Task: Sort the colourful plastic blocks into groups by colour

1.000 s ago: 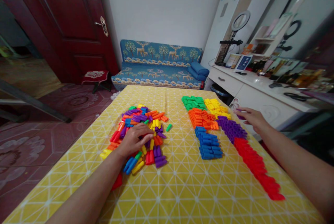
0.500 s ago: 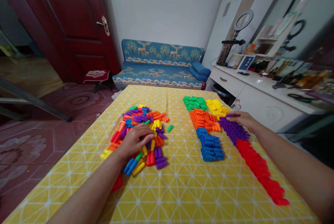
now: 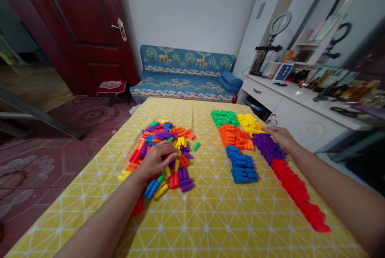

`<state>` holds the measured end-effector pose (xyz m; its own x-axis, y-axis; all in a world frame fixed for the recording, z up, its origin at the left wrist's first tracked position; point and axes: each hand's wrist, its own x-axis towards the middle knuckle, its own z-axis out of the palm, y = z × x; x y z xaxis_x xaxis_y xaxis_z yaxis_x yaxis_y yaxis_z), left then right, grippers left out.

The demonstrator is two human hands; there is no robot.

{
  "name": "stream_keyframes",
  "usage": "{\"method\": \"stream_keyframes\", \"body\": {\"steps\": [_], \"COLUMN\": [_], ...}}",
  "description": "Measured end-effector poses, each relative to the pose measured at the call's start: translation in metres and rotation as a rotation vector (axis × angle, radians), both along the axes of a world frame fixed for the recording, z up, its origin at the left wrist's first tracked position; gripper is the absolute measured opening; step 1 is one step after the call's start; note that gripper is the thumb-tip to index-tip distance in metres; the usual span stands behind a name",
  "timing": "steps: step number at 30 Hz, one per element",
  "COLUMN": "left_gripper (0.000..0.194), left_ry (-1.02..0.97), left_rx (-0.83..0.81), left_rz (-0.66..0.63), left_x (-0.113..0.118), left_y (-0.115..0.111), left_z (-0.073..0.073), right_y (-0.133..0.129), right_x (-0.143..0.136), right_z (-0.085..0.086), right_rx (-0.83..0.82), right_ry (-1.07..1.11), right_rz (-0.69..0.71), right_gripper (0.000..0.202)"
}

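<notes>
My left hand [image 3: 158, 158] rests on a loose pile of plastic peg-like tubes [image 3: 184, 173] in mixed colours. Its fingers curl down among the pieces, so whatever they grip is hidden. Over on the right, my right hand [image 3: 281, 137] has its fingers closed together at the far edge of a block of stacked purple tubes [image 3: 269, 149]. No piece can be made out between those fingertips. Beside the purple block are yellow tubes [image 3: 249, 123], orange tubes [image 3: 234, 137] and a long row of red tubes [image 3: 297, 194].
Green tubes [image 3: 224, 118] and blue tubes [image 3: 243, 166] form two more sorted groups. One green tube [image 3: 196, 146] lies apart from the pile. A yellow patterned cloth [image 3: 192, 226] covers the table. Beyond stand a blue sofa [image 3: 180, 79] and a white dresser [image 3: 313, 109].
My right hand has drawn slightly back and up from the purple block's far edge. My left hand stays on the mixed pile, and the view has shifted a little.
</notes>
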<state>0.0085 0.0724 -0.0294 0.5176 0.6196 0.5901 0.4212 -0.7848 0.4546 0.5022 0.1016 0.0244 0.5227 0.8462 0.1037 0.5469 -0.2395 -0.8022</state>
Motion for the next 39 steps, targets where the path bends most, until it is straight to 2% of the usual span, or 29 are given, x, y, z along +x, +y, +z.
{"method": "stream_keyframes", "body": {"steps": [2,4,5,7,10,12,14,19,22,24,27,32,36,39], "left_gripper": [0.019,0.018,0.017,0.017,0.019,0.021,0.021,0.015,0.015,0.026,0.05,0.069,0.071,0.061], "left_ry": [-0.003,-0.004,-0.005,-0.003,-0.002,0.006,0.015,-0.018,-0.038,0.004,0.098,0.168,0.171,0.127], "left_rx": [0.007,0.007,0.008,0.009,0.011,0.018,0.047,0.171,0.198,0.185,0.14,0.095,0.075,0.074], "left_rz": [0.002,0.001,0.001,0.0,0.008,0.015,0.037,0.208,0.37,0.442,0.465,0.441,0.447,0.427], "left_x": [0.0,0.0,0.001,0.001,0.001,0.001,0.001,-0.001,-0.002,-0.002,0.0,0.0,-0.002,-0.003], "left_y": [0.0,0.0,0.0,-0.001,-0.003,-0.003,-0.004,0.0,0.003,0.005,0.005,0.005,0.005,0.006], "left_z": [-0.001,0.0,0.0,0.001,0.003,0.003,0.003,0.001,0.0,-0.002,-0.004,-0.006,-0.007,-0.006], "right_y": [-0.001,-0.006,-0.01,-0.022,-0.037,-0.037,-0.026,0.032,0.057,0.063,0.058,0.029,0.001,-0.021], "right_x": [-0.02,-0.054,-0.075,-0.125,-0.195,-0.23,-0.253,-0.275,-0.283,-0.291,-0.305,-0.321,-0.32,-0.318], "right_z": [0.003,0.006,0.006,0.003,-0.012,-0.027,-0.041,-0.056,-0.059,-0.061,-0.061,-0.053,-0.048,-0.049], "right_rx": [0.103,0.228,0.282,0.354,0.364,0.338,0.324,0.239,0.158,0.116,0.106,0.165,0.178,0.145], "right_ry": [-0.122,-0.205,-0.232,-0.259,-0.273,-0.258,-0.22,-0.08,-0.037,-0.008,0.038,0.172,0.475,0.677], "right_rz": [0.046,0.171,0.263,0.534,0.868,0.933,0.891,0.665,0.637,0.648,0.731,0.9,0.914,0.883], "right_gripper": [0.027,0.026,0.024,0.02,0.022,0.032,0.039,0.04,0.045,0.048,0.048,0.038,0.038,0.039]}}
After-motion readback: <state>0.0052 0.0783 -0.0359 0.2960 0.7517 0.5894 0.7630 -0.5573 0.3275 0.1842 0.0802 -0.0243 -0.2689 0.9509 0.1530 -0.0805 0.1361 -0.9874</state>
